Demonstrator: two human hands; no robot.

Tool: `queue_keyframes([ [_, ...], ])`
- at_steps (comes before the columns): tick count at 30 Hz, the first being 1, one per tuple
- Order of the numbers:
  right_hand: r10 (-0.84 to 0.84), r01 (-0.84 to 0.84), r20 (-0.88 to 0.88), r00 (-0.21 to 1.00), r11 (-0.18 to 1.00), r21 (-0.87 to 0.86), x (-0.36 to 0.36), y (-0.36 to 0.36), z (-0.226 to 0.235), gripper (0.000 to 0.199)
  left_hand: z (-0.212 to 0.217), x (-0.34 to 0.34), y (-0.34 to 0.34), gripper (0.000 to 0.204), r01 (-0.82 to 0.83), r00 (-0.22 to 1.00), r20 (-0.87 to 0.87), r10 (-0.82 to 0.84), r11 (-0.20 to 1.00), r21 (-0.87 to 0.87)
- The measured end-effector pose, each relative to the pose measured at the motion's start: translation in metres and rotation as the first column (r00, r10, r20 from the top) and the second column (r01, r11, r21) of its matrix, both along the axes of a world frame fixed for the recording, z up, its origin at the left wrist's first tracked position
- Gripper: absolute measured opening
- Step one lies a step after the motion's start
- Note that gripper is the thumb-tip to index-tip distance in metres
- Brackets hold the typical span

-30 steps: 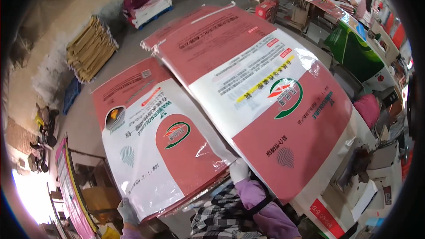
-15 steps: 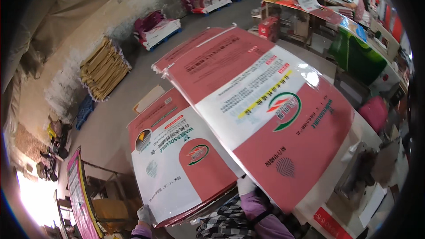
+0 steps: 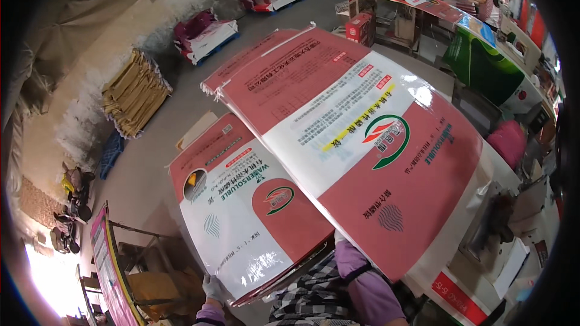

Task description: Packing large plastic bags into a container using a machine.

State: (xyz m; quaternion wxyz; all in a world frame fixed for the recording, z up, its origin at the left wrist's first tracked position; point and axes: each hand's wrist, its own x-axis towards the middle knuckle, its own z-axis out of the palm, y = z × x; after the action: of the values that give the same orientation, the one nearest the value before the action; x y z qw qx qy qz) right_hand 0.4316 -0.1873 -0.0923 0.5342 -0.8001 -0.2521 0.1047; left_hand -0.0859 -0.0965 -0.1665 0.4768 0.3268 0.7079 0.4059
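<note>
A stack of red-and-white printed bags lies slanted in front of me. My left hand, in a pale glove, is closed on its near left corner. Above and to the right, a larger pile of the same bags overlaps the stack's right side. My right hand is at the near right corner of the smaller stack, beside the pile's edge. Only a little of its glove shows, and its fingers are hidden. Both sleeves are purple.
A metal-framed stand with a pink panel is at near left. Machine parts stand at the right. Folded tan sacks lean by the wall, and loaded pallets line it. A co-worker is at the far right tables.
The smaller stack has shifted right with my left hand at its corner, sliding closer beneath the larger pile. My right hand has gone further out of sight. The view has turned slightly.
</note>
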Motion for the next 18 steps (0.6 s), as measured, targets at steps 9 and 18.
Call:
queue_keyframes([
  [9, 0.601, -0.665, -0.337, 0.725, 0.739, -0.112, -0.058, -0.1, 0.017, 0.018, 0.157, 0.288, 0.044, 0.036, 0.786, 0.572, -0.142, -0.808, 0.49, 0.378],
  [18, 0.391, -0.384, 0.076, 0.917, 0.918, -0.096, -0.001, -0.245, 0.133, 0.026, 0.171, 0.573, -0.183, 0.03, 0.697, -0.371, -0.862, -0.344, -0.717, -0.013],
])
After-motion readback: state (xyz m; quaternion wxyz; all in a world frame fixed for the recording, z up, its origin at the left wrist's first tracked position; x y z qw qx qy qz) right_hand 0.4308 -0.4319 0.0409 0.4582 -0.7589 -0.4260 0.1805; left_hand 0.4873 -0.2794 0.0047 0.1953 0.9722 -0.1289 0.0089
